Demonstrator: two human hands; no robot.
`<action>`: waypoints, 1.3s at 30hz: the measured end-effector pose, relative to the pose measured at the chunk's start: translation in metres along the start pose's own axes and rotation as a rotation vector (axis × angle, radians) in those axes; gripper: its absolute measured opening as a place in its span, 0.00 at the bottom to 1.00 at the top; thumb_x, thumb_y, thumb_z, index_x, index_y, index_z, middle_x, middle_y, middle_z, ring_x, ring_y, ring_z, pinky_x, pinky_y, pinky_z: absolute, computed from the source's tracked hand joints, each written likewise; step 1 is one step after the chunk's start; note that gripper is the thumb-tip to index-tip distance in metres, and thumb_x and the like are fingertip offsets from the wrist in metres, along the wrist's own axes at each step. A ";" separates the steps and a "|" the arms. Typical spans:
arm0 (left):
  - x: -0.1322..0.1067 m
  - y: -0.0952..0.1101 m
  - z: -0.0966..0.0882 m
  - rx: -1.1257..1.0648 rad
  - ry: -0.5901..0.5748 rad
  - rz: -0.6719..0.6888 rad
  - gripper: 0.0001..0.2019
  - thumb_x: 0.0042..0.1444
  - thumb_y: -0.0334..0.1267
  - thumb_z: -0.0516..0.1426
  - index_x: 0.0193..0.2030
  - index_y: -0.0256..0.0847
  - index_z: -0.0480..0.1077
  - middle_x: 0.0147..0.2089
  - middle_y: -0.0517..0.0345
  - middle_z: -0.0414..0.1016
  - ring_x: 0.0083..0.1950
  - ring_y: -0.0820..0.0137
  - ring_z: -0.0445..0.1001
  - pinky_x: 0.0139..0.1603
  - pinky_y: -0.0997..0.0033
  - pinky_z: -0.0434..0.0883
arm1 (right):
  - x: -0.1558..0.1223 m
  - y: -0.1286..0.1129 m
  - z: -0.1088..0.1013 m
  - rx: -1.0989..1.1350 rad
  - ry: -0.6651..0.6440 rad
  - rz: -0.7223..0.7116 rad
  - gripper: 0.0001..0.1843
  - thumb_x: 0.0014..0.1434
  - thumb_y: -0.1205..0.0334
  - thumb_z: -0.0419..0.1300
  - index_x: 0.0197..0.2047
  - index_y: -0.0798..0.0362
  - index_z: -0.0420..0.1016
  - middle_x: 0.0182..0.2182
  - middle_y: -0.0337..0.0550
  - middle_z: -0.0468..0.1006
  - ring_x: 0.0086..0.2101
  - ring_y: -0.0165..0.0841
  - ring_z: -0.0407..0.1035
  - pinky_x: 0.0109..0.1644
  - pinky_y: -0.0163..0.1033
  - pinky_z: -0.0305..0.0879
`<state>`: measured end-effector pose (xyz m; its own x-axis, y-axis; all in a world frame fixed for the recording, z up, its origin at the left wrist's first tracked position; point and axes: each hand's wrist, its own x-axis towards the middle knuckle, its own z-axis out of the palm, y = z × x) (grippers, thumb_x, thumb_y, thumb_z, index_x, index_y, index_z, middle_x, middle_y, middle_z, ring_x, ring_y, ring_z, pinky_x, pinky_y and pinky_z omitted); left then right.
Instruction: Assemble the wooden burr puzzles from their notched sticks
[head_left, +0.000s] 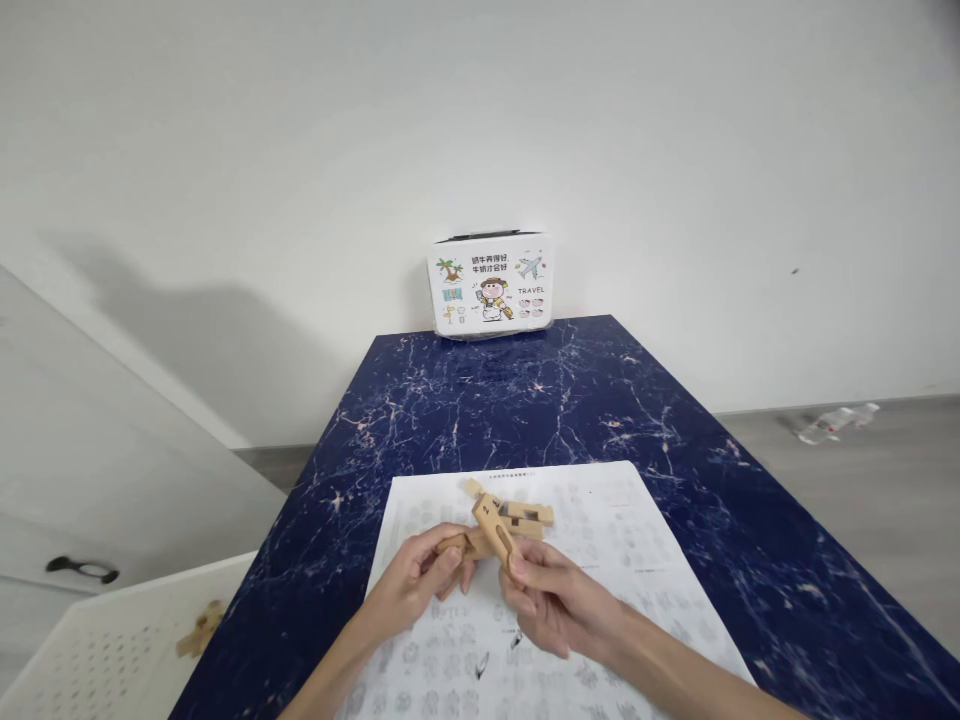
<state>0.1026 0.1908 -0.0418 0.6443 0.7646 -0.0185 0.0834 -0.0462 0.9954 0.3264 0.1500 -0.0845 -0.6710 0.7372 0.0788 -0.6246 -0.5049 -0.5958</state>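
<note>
Over a printed paper sheet (pixel 675 600), my left hand (pixel 412 580) pinches the left end of a notched wooden puzzle piece (pixel 480 545). My right hand (pixel 559 590) grips the lower end of another wooden puzzle piece (pixel 493 522), which is slanted and has a slot and dark marks that look like numbers. The slanted piece crosses in front of the other one; whether they interlock I cannot tell. Just behind them, more notched wooden pieces (pixel 534 513) lie on the sheet, partly covered by the held ones.
A white cartoon-printed case (pixel 491 285) stands at the far end of the blue marbled table (pixel 480 400), against the wall. Lower left, a white perforated basket (pixel 105 650) holds some wooden pieces (pixel 201 630). A crumpled clear plastic item (pixel 836 424) lies on the floor at right.
</note>
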 end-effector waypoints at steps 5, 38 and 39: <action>-0.001 -0.002 0.000 0.034 -0.013 0.004 0.23 0.71 0.55 0.55 0.55 0.37 0.75 0.29 0.57 0.72 0.26 0.73 0.59 0.29 0.71 0.60 | -0.001 -0.009 0.011 -0.079 -0.024 0.038 0.20 0.71 0.47 0.63 0.50 0.56 0.67 0.28 0.36 0.77 0.13 0.25 0.71 0.14 0.26 0.57; 0.002 0.000 0.005 -0.002 -0.039 0.007 0.20 0.72 0.53 0.53 0.49 0.36 0.72 0.29 0.59 0.70 0.26 0.74 0.58 0.28 0.73 0.56 | 0.007 0.009 0.010 0.039 0.024 0.025 0.18 0.70 0.49 0.65 0.47 0.55 0.67 0.30 0.38 0.80 0.14 0.25 0.71 0.15 0.26 0.61; 0.002 -0.001 0.004 0.002 -0.039 0.004 0.20 0.73 0.54 0.53 0.48 0.36 0.72 0.29 0.59 0.70 0.27 0.74 0.58 0.28 0.73 0.56 | 0.007 0.010 0.009 0.049 0.026 0.024 0.18 0.70 0.50 0.65 0.47 0.54 0.67 0.30 0.37 0.80 0.14 0.24 0.71 0.15 0.26 0.60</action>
<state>0.1074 0.1898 -0.0432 0.6739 0.7386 -0.0183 0.0822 -0.0503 0.9953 0.3124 0.1458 -0.0822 -0.6758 0.7358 0.0443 -0.6279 -0.5431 -0.5575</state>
